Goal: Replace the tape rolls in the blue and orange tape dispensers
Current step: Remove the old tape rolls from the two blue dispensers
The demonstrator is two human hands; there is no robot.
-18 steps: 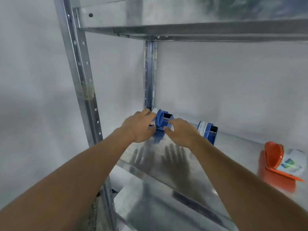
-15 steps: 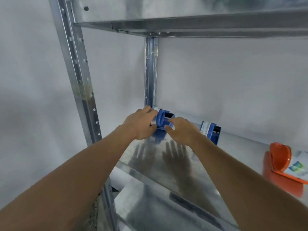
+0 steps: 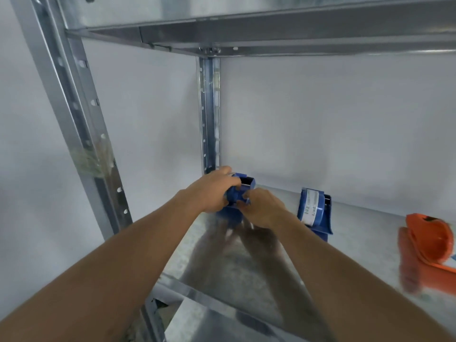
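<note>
A blue tape dispenser (image 3: 240,191) sits at the back left corner of the metal shelf (image 3: 357,233), gripped from both sides. My left hand (image 3: 209,191) wraps its left side and my right hand (image 3: 261,206) pinches its front right. The tape roll inside it is hidden by my fingers. A second blue dispenser (image 3: 314,209) with a white-labelled roll stands to the right, untouched. An orange dispenser (image 3: 429,240) lies at the right edge of the view, partly cut off.
The shelf's rear upright post (image 3: 209,114) stands just behind the held dispenser. A front upright (image 3: 71,114) rises at the left. Another shelf (image 3: 271,28) hangs overhead. A white wall closes the back.
The view has shifted closer and slightly downward. Both hands stay on the blue dispenser; my right hand has closed in tighter on its front.
</note>
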